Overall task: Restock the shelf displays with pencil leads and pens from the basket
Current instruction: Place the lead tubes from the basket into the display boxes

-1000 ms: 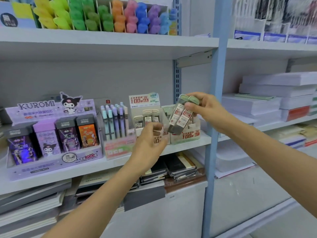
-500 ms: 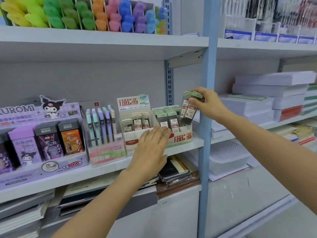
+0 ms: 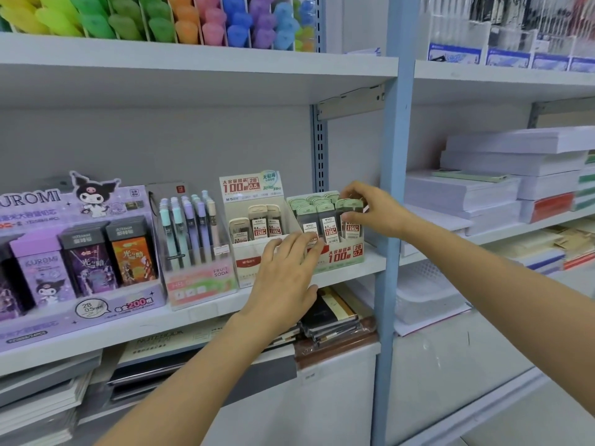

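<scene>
Green-capped pencil lead cases [image 3: 352, 222] stand at the right end of the green display box [image 3: 341, 256] on the middle shelf [image 3: 193, 317]. The right hand [image 3: 373, 210] grasps them, thumb on their fronts and fingers curled over their caps. It looks like two cases in that grip, but the count is hard to tell. The left hand [image 3: 283, 278] is released and holds nothing. Its fingers are straight and a little spread, their tips touching the front where the green box meets the cream display box [image 3: 251, 262] just beside it.

More green-capped cases fill the rows behind and left of the held ones. The cream box carries a few cream-capped cases and a tall card at its back. Left of it stands a clear pen display [image 3: 199, 278] with pastel pens upright, then a purple Kuromi display [image 3: 80, 304].

A blue upright post [image 3: 391, 220] rises just right of the green box, and the right forearm crosses in front of it. Beyond the post lie white paper stacks [image 3: 515, 162].

Notebooks [image 3: 335, 320] on the level below are partly hidden by the left wrist. The Kuromi display is cut off by the left edge, and the bright coloured shapes [image 3: 161, 20] on the top shelf by the upper edge. Much of the label print is too small to read.
</scene>
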The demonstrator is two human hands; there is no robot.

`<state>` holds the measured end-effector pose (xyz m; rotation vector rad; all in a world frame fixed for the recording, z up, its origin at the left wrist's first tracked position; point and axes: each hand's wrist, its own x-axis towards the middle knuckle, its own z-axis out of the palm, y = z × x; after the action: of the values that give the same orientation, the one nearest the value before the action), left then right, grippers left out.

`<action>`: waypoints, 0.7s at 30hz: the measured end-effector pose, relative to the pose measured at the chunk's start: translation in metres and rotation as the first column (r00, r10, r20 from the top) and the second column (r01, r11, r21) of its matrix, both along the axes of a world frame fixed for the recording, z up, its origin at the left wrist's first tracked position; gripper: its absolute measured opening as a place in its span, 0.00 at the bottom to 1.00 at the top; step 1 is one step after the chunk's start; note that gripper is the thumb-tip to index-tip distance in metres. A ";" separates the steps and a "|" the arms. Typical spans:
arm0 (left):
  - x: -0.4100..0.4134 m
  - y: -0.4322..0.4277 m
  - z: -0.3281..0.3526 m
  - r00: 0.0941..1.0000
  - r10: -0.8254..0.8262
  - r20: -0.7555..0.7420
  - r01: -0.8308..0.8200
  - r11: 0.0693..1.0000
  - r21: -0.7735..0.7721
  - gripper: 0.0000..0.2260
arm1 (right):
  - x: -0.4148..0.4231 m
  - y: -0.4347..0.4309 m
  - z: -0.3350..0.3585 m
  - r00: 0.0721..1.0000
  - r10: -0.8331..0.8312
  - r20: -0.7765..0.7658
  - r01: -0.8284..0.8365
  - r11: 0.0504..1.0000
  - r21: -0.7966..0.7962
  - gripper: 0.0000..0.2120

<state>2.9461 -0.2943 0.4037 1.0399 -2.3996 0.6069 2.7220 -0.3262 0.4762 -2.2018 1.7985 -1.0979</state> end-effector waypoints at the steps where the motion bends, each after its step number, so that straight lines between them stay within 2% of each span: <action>1: 0.000 0.000 0.000 1.000 -0.006 -0.003 0.006 1.000 -0.001 0.31 | 0.001 0.001 -0.004 1.000 -0.012 0.005 0.012 1.000 -0.021 0.13; 6: 0.011 0.005 -0.005 0.995 -0.083 -0.050 0.085 0.995 0.043 0.30 | 0.014 0.018 -0.012 0.996 -0.085 0.018 0.087 0.972 -0.220 0.20; 10: 0.039 0.025 -0.026 0.968 -0.158 -0.196 0.163 0.987 0.007 0.23 | 0.046 0.047 -0.031 0.999 -0.002 0.049 0.024 0.894 -0.448 0.11; 12: 0.062 0.034 -0.049 0.956 -0.150 -0.253 0.151 0.988 -0.016 0.19 | 0.073 0.060 -0.051 0.995 0.099 0.024 -0.076 0.882 -0.465 0.08; 14: 0.089 0.043 -0.083 0.951 -0.102 -0.293 0.112 0.993 0.020 0.16 | 0.105 0.069 -0.079 0.964 0.263 0.040 -0.234 0.911 -0.341 0.05; 16: 0.119 0.052 -0.127 0.949 -0.014 -0.314 0.059 0.989 0.134 0.14 | 0.141 0.073 -0.115 0.906 0.414 0.087 -0.401 0.905 -0.140 0.05; 18: 0.151 0.064 -0.177 0.950 0.102 -0.295 -0.013 0.957 0.288 0.13 | 0.179 0.075 -0.163 0.857 0.509 0.081 -0.514 0.855 0.069 0.05; 21: 0.196 0.090 -0.256 0.946 0.243 -0.216 -0.111 0.866 0.488 0.14 | 0.227 0.074 -0.247 0.806 0.580 0.122 -0.573 0.710 0.408 0.06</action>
<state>3.1417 -0.2043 0.1478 1.4525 -2.2636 -0.0845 2.9494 -0.2517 0.2288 -2.2296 1.0548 -0.4865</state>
